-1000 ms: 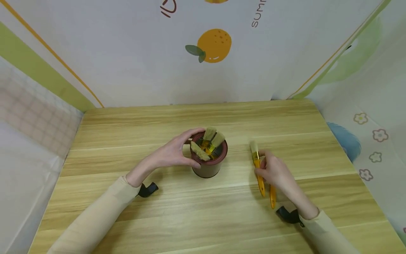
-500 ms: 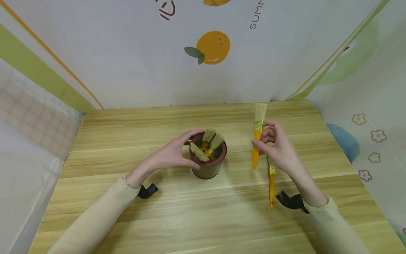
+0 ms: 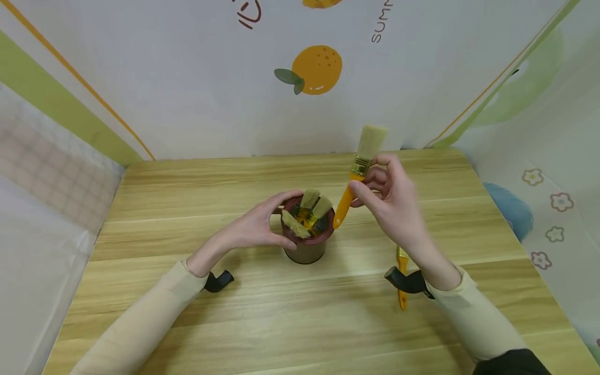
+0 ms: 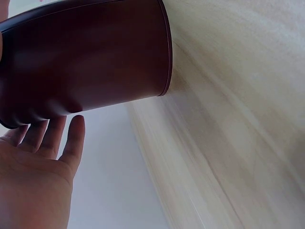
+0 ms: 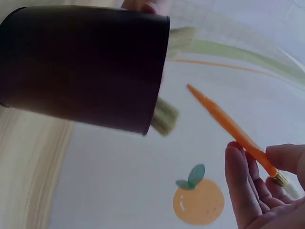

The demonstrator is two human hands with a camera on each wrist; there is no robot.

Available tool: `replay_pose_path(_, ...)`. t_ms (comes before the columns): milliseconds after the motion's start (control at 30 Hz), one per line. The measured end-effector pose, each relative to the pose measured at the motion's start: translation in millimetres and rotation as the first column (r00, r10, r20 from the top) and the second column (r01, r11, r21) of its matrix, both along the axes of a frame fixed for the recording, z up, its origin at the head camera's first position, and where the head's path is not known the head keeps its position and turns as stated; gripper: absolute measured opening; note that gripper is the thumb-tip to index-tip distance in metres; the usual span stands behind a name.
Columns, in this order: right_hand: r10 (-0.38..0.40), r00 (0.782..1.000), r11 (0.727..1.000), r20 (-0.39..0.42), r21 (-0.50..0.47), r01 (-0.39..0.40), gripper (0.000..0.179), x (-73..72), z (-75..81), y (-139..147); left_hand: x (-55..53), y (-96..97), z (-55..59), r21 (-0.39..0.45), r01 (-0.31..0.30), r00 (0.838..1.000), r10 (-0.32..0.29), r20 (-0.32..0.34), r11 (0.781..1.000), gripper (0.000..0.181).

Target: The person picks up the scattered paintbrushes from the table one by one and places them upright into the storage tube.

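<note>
A dark red-brown can point(image 3: 304, 253) stands upright on the table, with several bristle-up paintbrushes point(image 3: 321, 207) in it. My left hand point(image 3: 255, 225) holds the can from its left side, thumb at the front and fingers behind; the left wrist view has the fingertips against the can wall point(image 4: 86, 57). My right hand point(image 3: 394, 203) pinches another paintbrush point(image 3: 346, 204) by its orange handle, bristles up and tilted right. The handle's lower tip overlaps the can's right rim in the head view. In the right wrist view, the handle point(image 5: 228, 125) points toward the can's mouth, apart from it.
One more orange-handled paintbrush point(image 3: 402, 281) lies on the wooden table point(image 3: 262, 323) at the right, partly hidden by my right wrist and its black strap piece point(image 3: 407, 282). A printed white cloth point(image 3: 211, 94) hangs behind the table.
My right hand has lifted the paintbrush off the table, then carried it up and left to beside the can, its handle tilting toward the can. The left hand has stayed on the can.
</note>
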State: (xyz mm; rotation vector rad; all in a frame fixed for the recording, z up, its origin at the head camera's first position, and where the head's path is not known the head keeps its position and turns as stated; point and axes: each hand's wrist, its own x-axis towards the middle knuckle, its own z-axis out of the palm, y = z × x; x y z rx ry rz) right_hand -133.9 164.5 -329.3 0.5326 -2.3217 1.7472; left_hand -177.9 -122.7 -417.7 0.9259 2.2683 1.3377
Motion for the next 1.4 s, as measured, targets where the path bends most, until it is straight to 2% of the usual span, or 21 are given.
replay_pose_path(100,-0.005,0.998,0.999,-0.065,0.054,0.008,0.035,-0.4,-2.8,-10,-0.9,-0.1,-0.2,0.005,0.006,1.000,-0.006,0.000,1.000,0.109)
replay_pose_path(233,-0.013,0.990,0.984,-0.142,0.175,0.038,0.036,0.1,-10.7,-16,-1.4,0.2,-0.4,0.008,0.008,1.000,-0.008,0.005,1.000,0.109)
replay_pose_path(600,0.009,0.985,0.930,-0.170,0.364,0.055,0.025,4.1,-33.9,-20,-1.4,-0.6,0.2,0.007,0.009,1.000,-0.009,-0.010,1.000,0.109)
replay_pose_path(767,0.023,0.982,0.920,-0.188,0.387,0.053,0.030,4.4,-40.8,-19,-0.7,-0.7,0.8,0.006,0.009,1.000,-0.009,-0.001,1.000,0.109)
replay_pose_path(967,0.021,0.982,0.927,-0.188,0.372,0.051,0.033,5.4,-43.5,-16,-1.0,-0.6,0.1,0.008,0.002,1.000,-0.002,0.003,1.000,0.109)
replay_pose_path(1167,-0.031,0.986,0.936,-0.165,0.342,0.087,0.032,8.1,-44.5,-2,-0.8,-0.7,0.3,-0.015,-0.016,1.000,0.017,0.012,1.000,0.110)
replay_pose_path(1400,-0.112,0.990,0.912,-0.086,0.387,0.137,0.036,15.3,-53.8,31,-0.7,-0.8,0.0,-0.015,-0.012,1.000,0.012,0.008,1.000,0.110)
